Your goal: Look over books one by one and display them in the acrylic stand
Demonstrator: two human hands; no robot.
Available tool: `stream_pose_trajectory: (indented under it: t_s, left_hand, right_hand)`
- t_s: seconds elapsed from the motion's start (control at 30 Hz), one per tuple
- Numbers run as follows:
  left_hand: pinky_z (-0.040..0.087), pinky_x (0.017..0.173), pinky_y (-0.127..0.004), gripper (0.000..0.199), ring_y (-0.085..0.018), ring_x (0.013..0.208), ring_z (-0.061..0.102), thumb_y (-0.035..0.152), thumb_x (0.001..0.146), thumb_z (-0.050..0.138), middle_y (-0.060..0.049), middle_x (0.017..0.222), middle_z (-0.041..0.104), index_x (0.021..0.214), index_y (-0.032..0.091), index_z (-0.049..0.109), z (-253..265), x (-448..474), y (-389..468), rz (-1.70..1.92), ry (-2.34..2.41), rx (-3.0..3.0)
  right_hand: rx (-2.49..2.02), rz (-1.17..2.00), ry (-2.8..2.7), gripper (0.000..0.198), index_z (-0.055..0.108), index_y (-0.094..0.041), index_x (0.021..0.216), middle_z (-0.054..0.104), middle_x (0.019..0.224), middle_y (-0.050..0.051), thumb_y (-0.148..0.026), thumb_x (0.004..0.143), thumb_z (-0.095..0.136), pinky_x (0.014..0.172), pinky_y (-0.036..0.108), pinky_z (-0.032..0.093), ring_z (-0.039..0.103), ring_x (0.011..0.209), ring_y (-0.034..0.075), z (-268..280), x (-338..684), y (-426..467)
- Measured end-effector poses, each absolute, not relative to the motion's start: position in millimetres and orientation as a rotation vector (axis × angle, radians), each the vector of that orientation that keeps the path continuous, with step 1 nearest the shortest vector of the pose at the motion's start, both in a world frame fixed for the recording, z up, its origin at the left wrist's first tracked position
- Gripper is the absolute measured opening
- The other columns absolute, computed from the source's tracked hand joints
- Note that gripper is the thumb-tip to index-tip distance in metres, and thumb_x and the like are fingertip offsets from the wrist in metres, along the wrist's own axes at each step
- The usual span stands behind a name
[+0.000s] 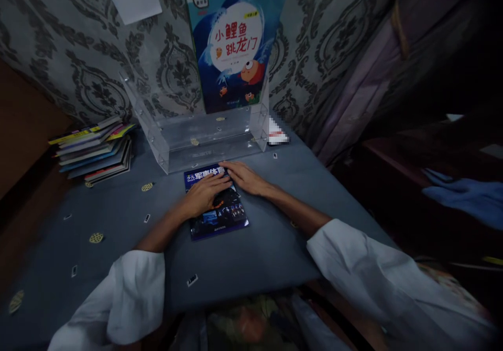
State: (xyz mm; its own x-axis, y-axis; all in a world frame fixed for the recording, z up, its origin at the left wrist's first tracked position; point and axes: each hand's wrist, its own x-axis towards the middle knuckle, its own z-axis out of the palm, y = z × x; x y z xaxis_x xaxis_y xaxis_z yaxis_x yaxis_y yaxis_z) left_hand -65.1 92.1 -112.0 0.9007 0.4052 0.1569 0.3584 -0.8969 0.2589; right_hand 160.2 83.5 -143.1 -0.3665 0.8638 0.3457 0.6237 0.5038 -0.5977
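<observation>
A dark blue booklet point(220, 220) with a printed cover lies flat on the table, close to the front of a clear acrylic book stand point(208, 154). My left hand point(206, 194) rests across the upper half of the cover, fingers stretched out to the right. At the booklet's top right corner lies my right hand point(247, 177), its fingers extended over the edge. Neither hand grips the booklet. On the right side of the stand, a blue picture book point(231, 42) with a red fish and Chinese title stands upright.
A pile of books point(96, 149) sits at the table's left back. Behind the stand's right end is a blurred-out white item point(277, 132). A patterned wall covering point(176, 73) backs the table point(275, 256). Blue cloth point(467, 194) lies off to the right.
</observation>
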Motion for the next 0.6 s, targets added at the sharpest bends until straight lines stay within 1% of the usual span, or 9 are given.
stream_pose_trajectory:
  t_s: [0.07, 0.23, 0.4, 0.47, 0.6]
  left_hand:
    - [0.031, 0.122, -0.051, 0.055, -0.021, 0.147, 0.038, 0.006, 0.089, 0.044, -0.006, 0.149, 0.054, 0.14, 0.023, 0.057, -108, -66, 82, 0.277, 0.558, 2.836]
    - [0.023, 0.124, -0.053, 0.056, -0.021, 0.149, 0.035, 0.01, 0.092, 0.044, -0.003, 0.154, 0.048, 0.143, 0.029, 0.053, -99, -68, 59, 0.17, 0.492, 2.836]
    - [0.019, 0.123, -0.058, 0.043, -0.025, 0.151, 0.029, 0.025, 0.1, 0.047, -0.005, 0.159, 0.041, 0.141, 0.034, 0.055, -95, -71, 39, 0.151, 0.327, 2.872]
    - [0.018, 0.123, -0.059, 0.041, -0.026, 0.152, 0.028, 0.03, 0.101, 0.047, -0.005, 0.16, 0.039, 0.141, 0.034, 0.055, -94, -72, 32, 0.146, 0.27, 2.884]
    - [0.02, 0.123, -0.057, 0.043, -0.025, 0.151, 0.03, 0.027, 0.102, 0.045, -0.005, 0.158, 0.042, 0.144, 0.034, 0.052, -95, -74, 26, 0.164, 0.248, 2.927]
  right_hand:
    - [-1.218, 0.487, -2.125, 0.045, 0.053, -0.013, 0.141, 0.06, 0.142, 0.015, -0.028, 0.102, 0.035, 0.115, 0.047, 0.039, 0.051, 0.137, 0.023, -143, 159, 84]
    - [-1.222, 0.486, -2.137, 0.047, 0.051, -0.016, 0.143, 0.057, 0.145, 0.015, -0.035, 0.101, 0.042, 0.114, 0.05, 0.04, 0.049, 0.139, 0.026, -139, 158, 81]
    - [-1.234, 0.457, -2.163, 0.051, 0.05, -0.015, 0.144, 0.056, 0.146, 0.015, -0.036, 0.098, 0.051, 0.116, 0.05, 0.038, 0.047, 0.14, 0.026, -138, 158, 77]
    - [-1.24, 0.435, -2.178, 0.052, 0.051, -0.015, 0.143, 0.056, 0.147, 0.015, -0.036, 0.096, 0.053, 0.117, 0.049, 0.036, 0.046, 0.141, 0.026, -139, 158, 77]
    - [-1.256, 0.387, -2.202, 0.049, 0.052, -0.018, 0.143, 0.054, 0.149, 0.013, -0.037, 0.097, 0.053, 0.119, 0.051, 0.033, 0.044, 0.143, 0.026, -140, 156, 75]
